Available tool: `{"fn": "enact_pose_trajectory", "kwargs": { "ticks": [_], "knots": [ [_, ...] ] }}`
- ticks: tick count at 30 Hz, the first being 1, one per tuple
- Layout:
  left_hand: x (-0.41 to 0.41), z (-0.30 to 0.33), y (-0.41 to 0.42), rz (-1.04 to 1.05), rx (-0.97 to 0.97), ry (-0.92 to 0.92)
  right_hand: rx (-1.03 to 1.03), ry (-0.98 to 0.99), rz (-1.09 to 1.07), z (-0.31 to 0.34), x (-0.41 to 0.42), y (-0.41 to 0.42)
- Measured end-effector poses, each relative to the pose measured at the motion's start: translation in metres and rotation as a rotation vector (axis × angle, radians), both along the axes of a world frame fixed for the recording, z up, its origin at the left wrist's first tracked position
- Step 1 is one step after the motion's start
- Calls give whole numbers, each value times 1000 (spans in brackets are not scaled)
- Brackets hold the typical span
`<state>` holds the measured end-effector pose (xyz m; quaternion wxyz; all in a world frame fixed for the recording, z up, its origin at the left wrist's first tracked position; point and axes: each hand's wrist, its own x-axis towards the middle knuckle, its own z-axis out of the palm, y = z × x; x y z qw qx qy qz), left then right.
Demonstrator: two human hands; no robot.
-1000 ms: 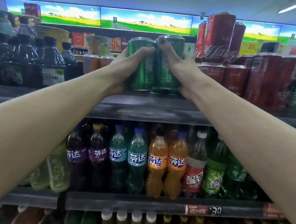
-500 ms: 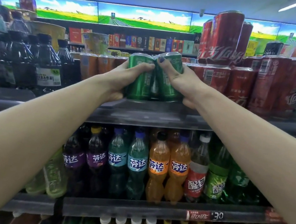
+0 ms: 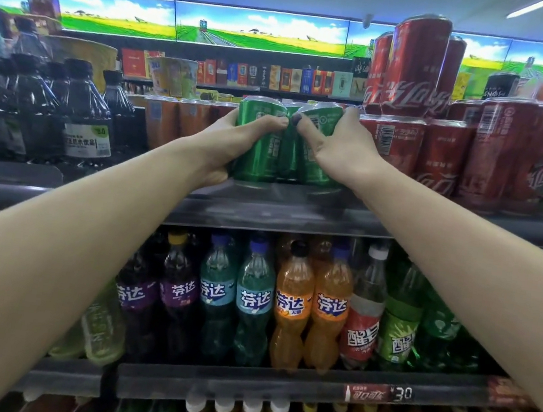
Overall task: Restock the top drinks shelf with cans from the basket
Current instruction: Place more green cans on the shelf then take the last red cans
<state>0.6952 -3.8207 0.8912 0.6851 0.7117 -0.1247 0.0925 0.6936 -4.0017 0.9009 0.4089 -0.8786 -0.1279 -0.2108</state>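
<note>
Both arms reach up to the top drinks shelf [image 3: 262,211]. My left hand [image 3: 226,146] grips the left green can [image 3: 257,155] from its left side, thumb across the front. My right hand [image 3: 337,152] grips the right green can [image 3: 313,163], which leans a little to the left. A third green can [image 3: 289,146] shows between the two. The cans stand on the shelf surface near its front edge. The basket is out of view.
Red cola cans [image 3: 442,159], some stacked two high [image 3: 416,66], fill the shelf to the right. Orange cans [image 3: 174,120] and dark bottles [image 3: 84,119] stand to the left. Below, a shelf holds soda bottles [image 3: 291,305] with a price rail [image 3: 376,392].
The green cans have come down from raised height onto the top shelf, and both hands have lowered with them. The view has tilted slightly, showing more of the back wall.
</note>
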Motion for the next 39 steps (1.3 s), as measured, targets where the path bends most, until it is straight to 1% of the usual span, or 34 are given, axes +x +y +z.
{"fn": "enact_pose_trajectory", "kwargs": {
  "ticks": [4,8,10,12,20,23,25,28,32,36,39],
  "knots": [
    [-1,0,-1,17,32,-9,-85,-56,-72,3,-4,-2],
    [-4,0,-3,16,59,-11,-311,-168,-251,5,-10,-2],
    [-5,1,-2,12,56,-13,-374,-171,-297,8,-14,-2],
    [-5,0,-3,11,40,-17,-383,-184,-308,10,-18,-3],
    [-5,-1,-4,38,16,-18,-425,-363,-369,0,-23,-6],
    [-5,-1,-3,47,12,-16,-403,-395,-328,-5,-19,-8],
    [-5,-1,-3,47,16,-14,-398,-348,-253,-7,-16,-11],
    [-6,-1,-3,37,33,-8,-403,-221,-154,-6,-14,-15],
    [-8,0,-3,25,59,-6,-363,-40,-110,-2,-11,-17],
    [-9,-1,-4,19,67,-21,-349,50,-55,-2,-12,-17],
    [-11,-1,-6,11,57,-28,-345,74,-1,-3,-15,-11]
  ]
}}
